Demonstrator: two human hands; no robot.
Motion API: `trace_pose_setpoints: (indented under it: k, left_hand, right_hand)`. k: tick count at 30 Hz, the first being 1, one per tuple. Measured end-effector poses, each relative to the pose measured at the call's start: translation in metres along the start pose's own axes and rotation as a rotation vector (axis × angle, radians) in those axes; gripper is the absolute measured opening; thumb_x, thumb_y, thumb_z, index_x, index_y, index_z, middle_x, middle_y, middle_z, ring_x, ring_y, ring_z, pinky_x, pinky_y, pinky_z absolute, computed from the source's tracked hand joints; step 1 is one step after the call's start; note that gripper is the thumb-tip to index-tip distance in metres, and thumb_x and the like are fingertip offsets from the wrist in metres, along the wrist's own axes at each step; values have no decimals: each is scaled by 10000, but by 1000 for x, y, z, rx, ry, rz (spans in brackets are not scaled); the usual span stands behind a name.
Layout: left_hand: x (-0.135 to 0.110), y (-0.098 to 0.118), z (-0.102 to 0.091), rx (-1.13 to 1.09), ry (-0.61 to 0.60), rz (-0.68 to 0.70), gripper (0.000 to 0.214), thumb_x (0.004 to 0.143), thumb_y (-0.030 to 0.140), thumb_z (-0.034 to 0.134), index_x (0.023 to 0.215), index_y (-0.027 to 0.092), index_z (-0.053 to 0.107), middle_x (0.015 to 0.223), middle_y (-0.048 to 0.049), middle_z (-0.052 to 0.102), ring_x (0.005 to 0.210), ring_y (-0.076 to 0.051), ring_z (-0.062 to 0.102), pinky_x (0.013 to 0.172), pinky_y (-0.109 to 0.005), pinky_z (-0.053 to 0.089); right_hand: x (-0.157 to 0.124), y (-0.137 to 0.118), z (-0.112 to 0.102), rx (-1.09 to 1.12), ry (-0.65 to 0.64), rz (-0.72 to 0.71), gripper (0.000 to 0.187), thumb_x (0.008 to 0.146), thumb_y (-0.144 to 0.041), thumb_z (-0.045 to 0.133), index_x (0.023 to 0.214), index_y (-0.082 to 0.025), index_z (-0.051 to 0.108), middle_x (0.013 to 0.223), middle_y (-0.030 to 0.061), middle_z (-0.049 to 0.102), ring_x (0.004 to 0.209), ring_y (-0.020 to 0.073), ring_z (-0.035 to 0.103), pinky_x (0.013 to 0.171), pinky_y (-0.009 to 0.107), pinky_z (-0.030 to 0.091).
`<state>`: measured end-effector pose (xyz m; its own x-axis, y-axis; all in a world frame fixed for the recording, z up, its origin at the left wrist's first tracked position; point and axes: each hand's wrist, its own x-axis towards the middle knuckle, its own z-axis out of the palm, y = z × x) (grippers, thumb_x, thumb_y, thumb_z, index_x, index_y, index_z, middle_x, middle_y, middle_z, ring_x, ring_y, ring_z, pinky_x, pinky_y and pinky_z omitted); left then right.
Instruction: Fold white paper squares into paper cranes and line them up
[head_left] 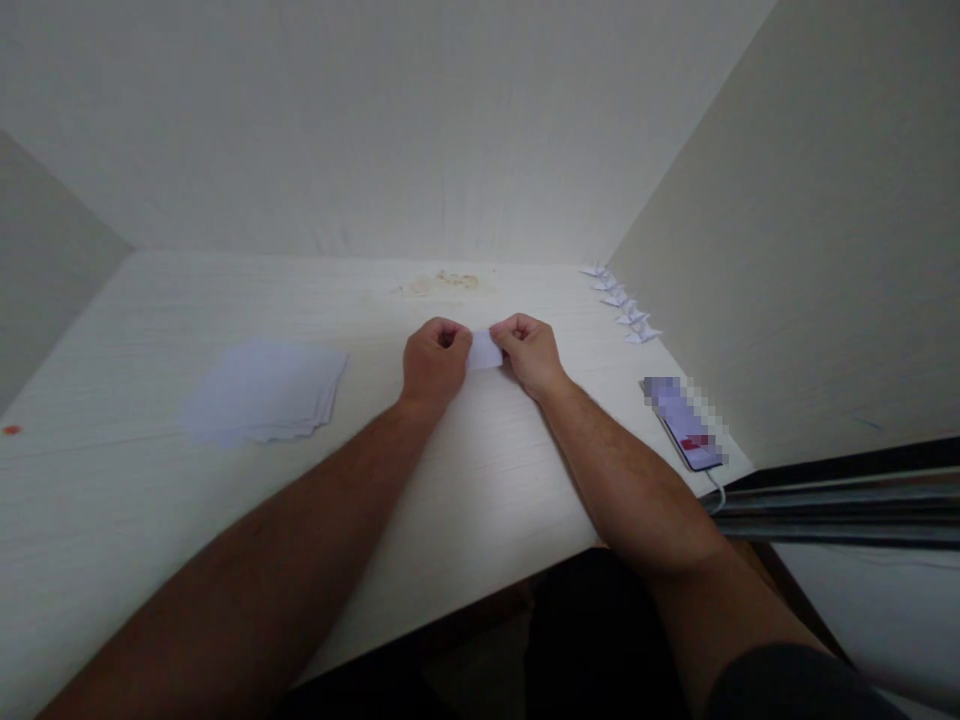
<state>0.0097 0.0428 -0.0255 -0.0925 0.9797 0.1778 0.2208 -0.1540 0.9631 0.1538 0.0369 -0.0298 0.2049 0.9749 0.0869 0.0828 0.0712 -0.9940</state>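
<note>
A small white piece of paper [484,351] is stretched between my two hands, just above or on the middle of the table. My left hand [436,362] pinches its left edge between thumb and fingers. At its right edge, my right hand [529,352] grips the paper the same way, fingers curled. Whether the paper is folded cannot be made out. Off to the left lies a loose stack of white paper sheets [262,390]. Several small folded white paper figures [634,318] stand in a row along the right wall.
A phone [686,425] with a white cable [720,492] lies near the table's right edge. Walls enclose the white table [480,480] at the back and both sides. Brownish stains [450,282] mark its far side, and a small orange spot [11,430] is at far left.
</note>
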Motion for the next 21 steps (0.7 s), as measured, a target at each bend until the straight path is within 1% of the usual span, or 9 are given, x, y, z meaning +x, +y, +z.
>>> trace_pose_setpoints:
  k: [2,7,10,13,16,21]
  left_hand:
    - [0,0,0,4,1,5,103,772,271,630,702,195,632,677,-18,632,663,-160,566,589,-269,428]
    - [-2,1,0,-6,22,4,107,785,276,623,709,200,625,672,-8,632,653,-157,568,594,-270,431]
    - [-2,0,0,6,28,11,113,792,282,620,713,202,624,676,-10,632,654,-160,569,598,-274,431]
    - [-1,-1,1,10,22,11,112,796,289,622,723,204,630,678,-11,630,664,-165,570,596,-273,431]
    - [0,-2,1,1,36,4,106,791,283,625,722,204,634,681,-11,629,670,-165,570,603,-272,438]
    - [1,-1,0,17,93,25,97,788,274,633,733,195,649,687,-5,636,643,-151,561,636,-281,457]
  right_hand:
    - [-2,-3,1,-49,30,5,210,745,-370,686,692,-193,587,536,-51,530,477,84,424,462,217,310]
    - [-7,-9,4,-121,98,3,187,755,-345,684,699,-178,620,567,-27,583,510,96,483,479,220,358]
    - [-8,-9,6,-94,123,-8,191,744,-347,706,704,-175,633,580,-16,608,521,104,516,481,222,393]
    - [-11,-8,8,-59,140,45,204,748,-364,717,719,-179,635,594,-8,626,518,109,536,474,225,430]
    - [-14,-5,11,-29,176,91,276,766,-431,716,693,-188,605,583,-11,610,489,101,521,453,226,447]
    - [-20,-1,11,-18,123,73,248,789,-418,703,742,-195,605,566,-36,574,470,93,516,456,220,458]
